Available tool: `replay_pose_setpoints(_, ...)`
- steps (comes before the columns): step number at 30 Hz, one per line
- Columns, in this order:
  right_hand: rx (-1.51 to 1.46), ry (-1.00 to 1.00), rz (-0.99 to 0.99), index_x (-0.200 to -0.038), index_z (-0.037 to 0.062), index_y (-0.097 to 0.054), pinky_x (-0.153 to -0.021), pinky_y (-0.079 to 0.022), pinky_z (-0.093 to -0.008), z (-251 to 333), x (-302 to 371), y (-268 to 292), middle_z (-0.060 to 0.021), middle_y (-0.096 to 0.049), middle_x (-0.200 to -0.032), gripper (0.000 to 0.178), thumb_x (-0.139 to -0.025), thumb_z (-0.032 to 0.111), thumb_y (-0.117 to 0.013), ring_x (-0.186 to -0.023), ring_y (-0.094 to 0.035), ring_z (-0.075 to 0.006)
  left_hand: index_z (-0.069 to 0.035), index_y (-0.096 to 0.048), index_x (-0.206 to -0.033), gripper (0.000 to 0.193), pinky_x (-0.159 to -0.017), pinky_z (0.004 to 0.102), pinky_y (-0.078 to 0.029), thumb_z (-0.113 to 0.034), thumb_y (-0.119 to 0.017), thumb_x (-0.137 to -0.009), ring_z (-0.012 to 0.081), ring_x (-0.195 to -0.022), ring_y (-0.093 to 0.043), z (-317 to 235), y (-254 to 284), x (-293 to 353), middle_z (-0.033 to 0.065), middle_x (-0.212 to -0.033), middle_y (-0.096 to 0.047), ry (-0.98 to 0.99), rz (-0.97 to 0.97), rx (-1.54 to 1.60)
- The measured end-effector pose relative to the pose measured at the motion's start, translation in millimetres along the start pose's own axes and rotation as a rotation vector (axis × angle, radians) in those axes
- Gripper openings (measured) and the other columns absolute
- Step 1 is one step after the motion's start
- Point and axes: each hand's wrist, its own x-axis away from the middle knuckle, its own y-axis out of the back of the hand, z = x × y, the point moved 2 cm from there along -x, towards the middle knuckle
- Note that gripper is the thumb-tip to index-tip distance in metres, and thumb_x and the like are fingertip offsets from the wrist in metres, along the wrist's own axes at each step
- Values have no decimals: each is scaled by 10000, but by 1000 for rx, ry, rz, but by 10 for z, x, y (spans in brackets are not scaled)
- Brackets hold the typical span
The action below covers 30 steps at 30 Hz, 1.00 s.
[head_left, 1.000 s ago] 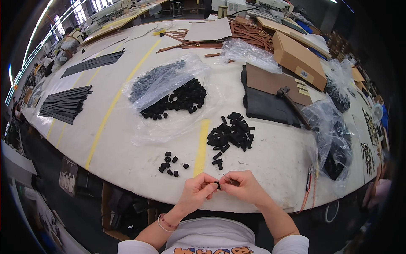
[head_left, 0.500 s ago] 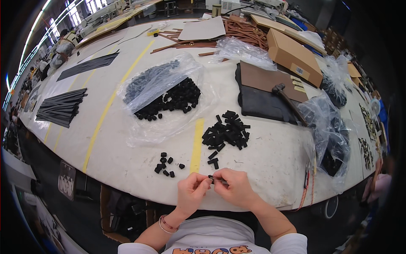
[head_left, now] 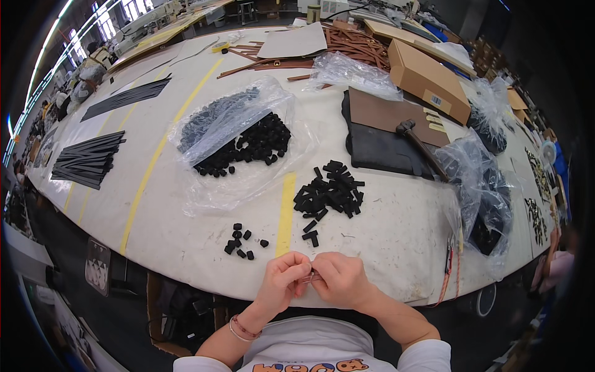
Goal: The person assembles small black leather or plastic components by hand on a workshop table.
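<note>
We see both forearms rise from the lower edge and converge, so that the left hand (head_left: 285, 280) and right hand (head_left: 339, 279) meet fingertip to fingertip above the near edge of the pale table (head_left: 396, 248). The left thumb and forefinger pinch a small dark piece (head_left: 312, 270), located between the two hands and mostly hidden; the right hand, knuckles upward and fingers curled, pinches it from the other side. We cannot tell what the thin, pale sliver beneath the fingertips is. Bracelets (head_left: 240, 328), one reddish and one whitish, circle the left wrist.

Beyond the hands we note a matte heap of short, flat black strips (head_left: 330, 195) and, left of the yellow stripe (head_left: 284, 217), a loose group of stubby black pieces (head_left: 238, 243). A crinkled, transparent plastic bag (head_left: 222, 144) partly covers many more rounded black pieces (head_left: 263, 141). At right, a hammer (head_left: 426, 150) lies aslant over a smooth brown sheet (head_left: 384, 116) and a soft-edged black slab (head_left: 384, 149).
</note>
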Motion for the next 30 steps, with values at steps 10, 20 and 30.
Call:
replay_pose_setpoints(10, -435, -463, 133, -828, -31, -526, -487, -422, -281, -11, -111, 80, -108, -532, -660, 185, -646, -5, -517, -509, -508, -210, -1, -538, -788, 15, -399, 166, -329, 2, -545, -775, 35, -456, -442, 61, -34, 57, 13, -618, -520, -39, -15, -105)
replay_pose_setpoints(20, -765, -638, 401, -754, -13, -511, -474, -338, -205, -86, -7, 133, -21, -485, -612, 87, -667, -14, -517, -560, -430, -36, 29, -534, -742, 39, -420, 142, -331, 51, -563, -728, -19, -506, -416, -103, -66, 142, -28, -597, -507, -293, 11, -551)
replay_pose_setpoints(30, -551, -562, 161, -717, -1, -481, -451, -329, -186, -78, -13, -44, -31, -481, -517, 92, -710, 30, -567, -481, -437, -46, 16, -500, -758, 70, -401, 182, -366, 41, -556, -724, 16, -502, -481, -98, -127, 93, -32, -638, -527, -921, -38, -1285)
